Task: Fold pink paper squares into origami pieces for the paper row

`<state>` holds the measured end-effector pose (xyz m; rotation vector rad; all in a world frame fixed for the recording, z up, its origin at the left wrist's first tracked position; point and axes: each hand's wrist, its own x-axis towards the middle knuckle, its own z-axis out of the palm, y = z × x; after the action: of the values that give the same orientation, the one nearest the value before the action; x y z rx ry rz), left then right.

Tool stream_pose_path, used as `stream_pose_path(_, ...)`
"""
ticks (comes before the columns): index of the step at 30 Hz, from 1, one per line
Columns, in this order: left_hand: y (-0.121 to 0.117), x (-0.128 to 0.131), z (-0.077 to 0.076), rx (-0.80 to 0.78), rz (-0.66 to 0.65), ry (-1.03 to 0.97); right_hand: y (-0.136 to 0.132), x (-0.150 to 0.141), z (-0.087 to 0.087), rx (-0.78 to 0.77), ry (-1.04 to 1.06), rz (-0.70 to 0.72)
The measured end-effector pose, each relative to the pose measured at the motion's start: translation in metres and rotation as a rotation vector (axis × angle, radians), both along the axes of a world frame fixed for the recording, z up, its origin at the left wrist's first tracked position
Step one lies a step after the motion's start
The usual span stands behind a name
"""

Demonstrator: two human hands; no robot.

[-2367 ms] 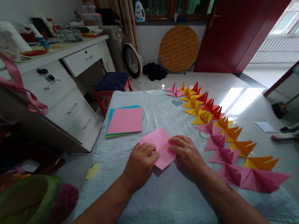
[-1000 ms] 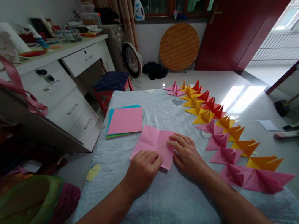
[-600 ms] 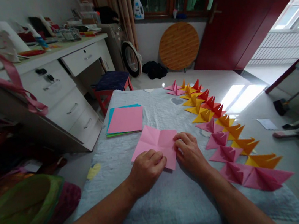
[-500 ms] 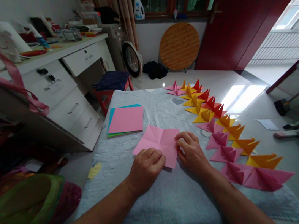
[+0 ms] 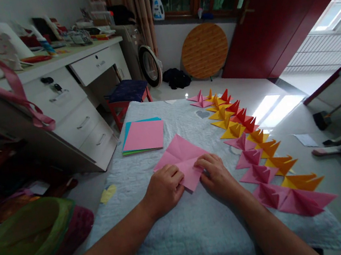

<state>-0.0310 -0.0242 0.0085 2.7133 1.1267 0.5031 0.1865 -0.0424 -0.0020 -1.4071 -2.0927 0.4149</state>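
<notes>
A creased pink sheet of origami paper (image 5: 180,148) lies in front of me on the cloth-covered table, one corner pointing away and one toward me. My left hand (image 5: 164,185) has its fingers curled on the paper's left side. On the right side, my right hand (image 5: 215,174) pinches the paper's edge between thumb and fingers. Beyond my left hand sits a stack of square coloured paper (image 5: 144,135), pink on top with blue and green edges showing. Rows of folded paper cranes (image 5: 258,173) in pink, yellow and red run along the right side of the table.
A green-lined bin (image 5: 28,240) stands on the floor at the left. Behind it is a white desk (image 5: 67,101) with drawers, and a stool (image 5: 126,93) is at the table's far left. A round wooden board (image 5: 205,51) leans against the far wall.
The pink paper has turned so that a corner points away from me, and it has spread flatter. Both hands have shifted slightly, the right one now gripping the paper's right side.
</notes>
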Motion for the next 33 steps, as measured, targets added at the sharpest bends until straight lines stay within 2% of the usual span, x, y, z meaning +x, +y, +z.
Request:
stream_pose_path(5, 0.005, -0.002, 0.001, -0.254, 0.074, -0.321, 0.002, 0.004, -0.001, -0.016, 0.061, 0.03)
stream_pose_path(10, 0.009, -0.002, 0.005, -0.376, 0.115, -0.399, 0.004, 0.005, 0.0, -0.049, 0.118, 0.023)
stream_pose_path(13, 0.01, 0.0, 0.004, -0.352, 0.154, -0.37, 0.005, 0.004, 0.0, -0.067, 0.121, -0.007)
stream_pose_path(23, 0.008, 0.003, -0.006, -0.107, 0.256, -0.192, 0.009, 0.001, -0.006, -0.058, 0.013, -0.161)
stream_pose_path(28, 0.008, 0.002, -0.004, -0.145, 0.263, -0.213, 0.007, 0.0, -0.005, -0.055, 0.033, -0.148)
stream_pose_path(33, 0.008, 0.001, -0.002, -0.179, 0.189, -0.288, 0.003, 0.001, -0.001, -0.035, 0.044, -0.113)
